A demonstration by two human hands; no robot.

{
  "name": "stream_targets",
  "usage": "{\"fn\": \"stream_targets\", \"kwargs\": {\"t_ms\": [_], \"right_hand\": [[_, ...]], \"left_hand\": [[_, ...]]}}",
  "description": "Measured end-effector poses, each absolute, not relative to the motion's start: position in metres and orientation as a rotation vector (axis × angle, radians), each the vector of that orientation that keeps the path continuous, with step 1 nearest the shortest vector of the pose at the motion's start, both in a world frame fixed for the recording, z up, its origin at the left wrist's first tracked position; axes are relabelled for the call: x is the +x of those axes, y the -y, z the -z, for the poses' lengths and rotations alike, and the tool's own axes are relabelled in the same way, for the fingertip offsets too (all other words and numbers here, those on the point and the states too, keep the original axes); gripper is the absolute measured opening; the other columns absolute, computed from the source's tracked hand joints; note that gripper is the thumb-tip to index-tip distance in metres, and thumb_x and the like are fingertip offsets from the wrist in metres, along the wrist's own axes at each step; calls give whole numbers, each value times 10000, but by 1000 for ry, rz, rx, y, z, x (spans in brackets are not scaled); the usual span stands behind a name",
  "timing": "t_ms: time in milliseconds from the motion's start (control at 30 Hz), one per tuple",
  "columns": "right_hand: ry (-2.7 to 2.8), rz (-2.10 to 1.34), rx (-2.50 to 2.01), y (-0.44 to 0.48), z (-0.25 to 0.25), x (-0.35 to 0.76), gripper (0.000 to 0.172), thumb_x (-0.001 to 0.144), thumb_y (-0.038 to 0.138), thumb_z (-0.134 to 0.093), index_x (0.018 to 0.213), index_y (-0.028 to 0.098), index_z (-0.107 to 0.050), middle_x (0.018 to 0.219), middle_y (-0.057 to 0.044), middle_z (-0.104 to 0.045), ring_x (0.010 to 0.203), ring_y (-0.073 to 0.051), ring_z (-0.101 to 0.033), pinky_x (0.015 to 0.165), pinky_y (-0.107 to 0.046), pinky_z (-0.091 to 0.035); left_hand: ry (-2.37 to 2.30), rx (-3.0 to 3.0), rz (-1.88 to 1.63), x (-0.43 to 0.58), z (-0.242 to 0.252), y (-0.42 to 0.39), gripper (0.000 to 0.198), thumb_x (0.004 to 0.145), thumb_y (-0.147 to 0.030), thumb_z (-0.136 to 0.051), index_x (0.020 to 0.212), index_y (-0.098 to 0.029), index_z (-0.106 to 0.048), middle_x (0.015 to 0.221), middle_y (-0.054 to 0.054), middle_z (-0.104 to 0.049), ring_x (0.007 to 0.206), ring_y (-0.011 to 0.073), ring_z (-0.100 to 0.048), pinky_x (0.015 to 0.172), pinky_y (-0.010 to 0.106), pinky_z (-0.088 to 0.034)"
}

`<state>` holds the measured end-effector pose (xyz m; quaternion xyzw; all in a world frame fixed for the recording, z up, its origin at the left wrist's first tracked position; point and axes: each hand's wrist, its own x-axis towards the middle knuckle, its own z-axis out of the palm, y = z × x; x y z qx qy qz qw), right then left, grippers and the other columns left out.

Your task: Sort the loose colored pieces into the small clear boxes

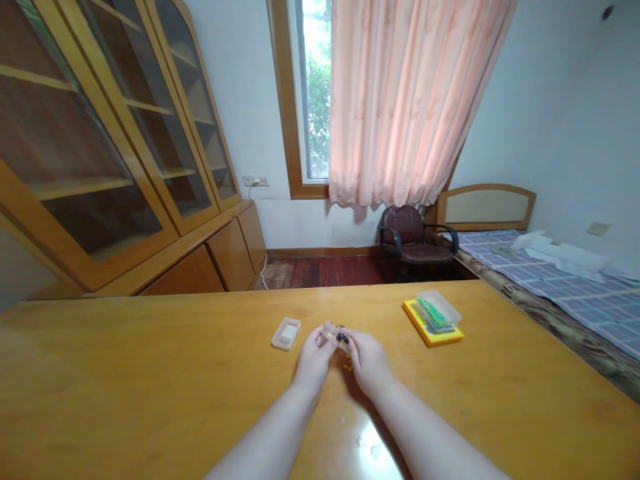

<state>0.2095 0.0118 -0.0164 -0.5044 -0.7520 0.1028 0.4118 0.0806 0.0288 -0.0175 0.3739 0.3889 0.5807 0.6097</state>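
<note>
Above the middle of the desk, my left hand is closed on a small clear plastic box. From the other side my right hand grips the same box, its dark-nailed fingertips pressed at the near corner. What lies inside the box is too small to make out. Several small yellow pieces lie on the desk just beneath, partly covered by my right hand. Left of my hands, a shallow clear pinkish tray rests on the desk, with a whitish block in it.
On the wooden desk, a yellow box at the right carries clear cases with green pieces. Beyond the desk stand a brown armchair, a glass-doored cabinet at left and a bed at right.
</note>
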Motion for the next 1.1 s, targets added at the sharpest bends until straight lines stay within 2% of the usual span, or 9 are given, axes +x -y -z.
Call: {"fn": "stream_targets", "kwargs": {"t_ms": [233,433,600,867,967,1100], "right_hand": [[1844,-244,-1346,-8,14,204,319,898,237,-332,1017,185,-623,989,-70,-680,899,-188,-638,798,-314,-487],[1668,-267,-1469,-10,12,202,358,911,269,-287,933,181,-633,858,-66,-690,779,-186,-649,705,-300,-494],[1663,-375,-1362,-14,14,206,334,902,293,-322,989,181,-625,973,-73,-677,900,-182,-629,809,-309,-478],[1430,-532,-1415,-23,23,208,296,853,299,-388,986,183,-625,984,-85,-671,911,-203,-623,825,-344,-473],[1311,-564,-1442,-26,24,209,303,836,280,-384,965,168,-634,980,-96,-670,921,-208,-619,843,-353,-467],[1212,-584,-1448,-29,22,214,317,813,244,-379,976,166,-639,1001,-91,-667,953,-203,-610,874,-350,-457]], "left_hand": [[-885,908,-1325,80,17,-28,379,604,-362,-737,872,-119,-620,906,103,-676,883,210,-620,825,313,-446],[-938,907,-1397,83,13,-23,442,591,-348,-743,948,-136,-591,1022,123,-656,955,225,-611,881,341,-438],[-904,916,-1409,82,15,-24,502,610,-323,-736,1027,-149,-518,1134,146,-598,1057,235,-567,948,371,-398],[-990,1037,-1477,77,24,-29,592,608,-268,-729,1122,-176,-451,1252,151,-508,1175,239,-473,1021,389,-337],[-1023,1253,-1437,75,22,-24,624,625,-215,-707,1195,-186,-454,1305,129,-467,1230,233,-410,1065,388,-277],[-1122,1593,-1310,73,17,-16,678,627,-185,-689,1258,-256,-451,1323,61,-465,1238,228,-398,1079,404,-254]]}}
